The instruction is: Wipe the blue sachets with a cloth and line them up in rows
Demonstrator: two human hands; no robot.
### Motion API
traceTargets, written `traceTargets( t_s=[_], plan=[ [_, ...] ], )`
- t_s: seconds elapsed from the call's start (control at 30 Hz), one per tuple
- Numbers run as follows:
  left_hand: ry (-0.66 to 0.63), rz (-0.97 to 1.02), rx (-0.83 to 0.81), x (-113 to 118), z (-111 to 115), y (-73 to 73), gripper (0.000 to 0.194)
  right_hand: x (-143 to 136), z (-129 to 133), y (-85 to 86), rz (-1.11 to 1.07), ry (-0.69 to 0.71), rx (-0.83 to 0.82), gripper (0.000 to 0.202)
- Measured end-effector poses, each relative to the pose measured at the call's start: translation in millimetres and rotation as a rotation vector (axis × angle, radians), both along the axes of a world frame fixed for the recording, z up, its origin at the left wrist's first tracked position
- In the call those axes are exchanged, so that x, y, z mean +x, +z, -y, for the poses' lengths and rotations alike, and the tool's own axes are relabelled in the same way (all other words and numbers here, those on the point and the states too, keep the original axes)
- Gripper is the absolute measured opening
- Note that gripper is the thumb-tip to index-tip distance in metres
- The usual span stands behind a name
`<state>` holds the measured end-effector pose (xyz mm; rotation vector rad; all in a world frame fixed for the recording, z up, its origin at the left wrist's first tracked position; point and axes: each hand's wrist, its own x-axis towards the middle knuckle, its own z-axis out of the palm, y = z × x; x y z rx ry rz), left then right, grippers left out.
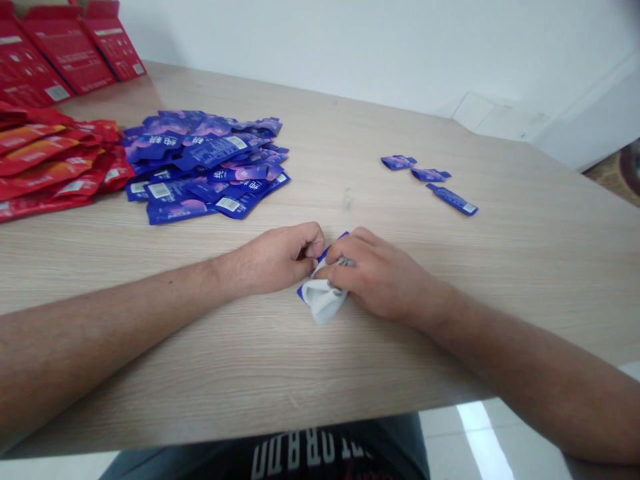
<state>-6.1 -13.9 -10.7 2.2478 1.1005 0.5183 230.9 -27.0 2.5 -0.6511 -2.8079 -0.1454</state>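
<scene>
At the middle of the table, a small blue packet (301, 292) lies mostly hidden under a crumpled white cloth (325, 305) and my fingers; only its edges show. My left hand (287, 257) is closed at the packet's left side, thumb and curled fingers pinched at its edge. My right hand (383, 277) is closed around the white cloth, which it presses onto the packet from the right. What lies under the right fingers cannot be seen.
A heap of blue packets (210, 167) lies at the back left, beside a pile of red packets (60, 160). Red boxes (70, 50) stand behind them against the white wall. Three blue packets (453, 199) lie at the back right. The table's front edge is near my body.
</scene>
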Motion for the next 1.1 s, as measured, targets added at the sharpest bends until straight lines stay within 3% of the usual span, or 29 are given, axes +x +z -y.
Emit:
traceTargets(
  t_s=[0.07, 0.2, 0.37, 0.5, 0.67, 0.83, 1.0, 1.1],
  plan=[
    [0.0, 0.002, 0.0, 0, 0, -1.1, 0.009, -1, 0, -0.1, 0.005, 0.008, -0.009, 0.025],
    [0.004, 0.002, -0.013, -1, -1, -1.3, 0.01, 1, -3, -0.3, -0.066, -0.12, -0.004, 0.024],
    [-0.001, -0.006, 0.005, -1, -1, -0.6, 0.009, 0, -4, -1.0, -0.011, 0.015, -0.028, 0.025],
    [-0.004, -0.002, -0.004, -2, -2, -3.0, 0.01, 3, -9, -2.7, -0.095, -0.123, -0.004, 0.025],
    [-0.005, 0.0, 0.014, -2, -2, -3.9, 0.01, 1, -7, -2.5, -0.041, 0.035, -0.028, 0.026],
    [0.001, -0.009, -0.004, -2, -1, -2.3, 0.008, 4, -9, -2.4, -0.101, -0.124, -0.016, 0.024],
    [-0.006, -0.013, 0.016, -2, -1, -2.5, 0.009, 3, -7, -2.6, -0.048, 0.01, -0.046, 0.027],
    [0.003, -0.012, 0.004, -2, -1, -2.6, 0.009, 6, -12, -3.5, -0.095, -0.114, -0.041, 0.024]
  ],
)
